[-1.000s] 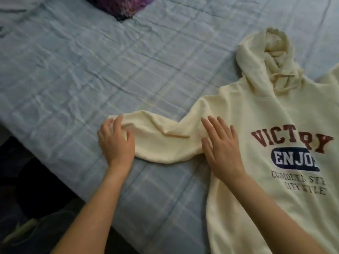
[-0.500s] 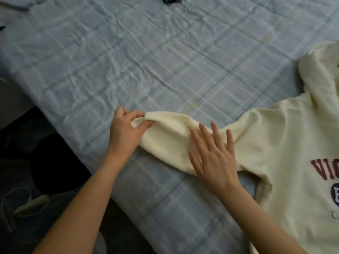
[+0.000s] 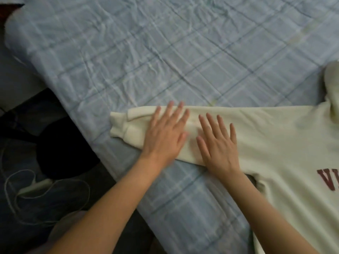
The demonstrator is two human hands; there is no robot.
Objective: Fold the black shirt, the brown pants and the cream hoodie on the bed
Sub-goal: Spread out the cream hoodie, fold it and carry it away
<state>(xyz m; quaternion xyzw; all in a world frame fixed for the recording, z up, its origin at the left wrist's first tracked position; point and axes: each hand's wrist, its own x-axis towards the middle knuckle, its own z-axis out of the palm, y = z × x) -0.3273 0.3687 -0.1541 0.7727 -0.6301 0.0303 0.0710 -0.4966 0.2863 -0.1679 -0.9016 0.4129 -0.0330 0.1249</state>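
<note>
Now flattening the sleeve [image 3: 266, 129]

Just right of the cuff [image 3: 119, 127], the left hand [image 3: 165, 134] lies flat, fingers straight, gripping nothing. Further right, the right hand [image 3: 218, 149] presses likewise, probably smoothing the sleeve for folding. Rightmost, the rest of the cream hoodie [image 3: 293, 162] lies on the bed [image 3: 165, 52].

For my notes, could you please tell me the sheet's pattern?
The sheet is light blue plaid; head view.
</note>
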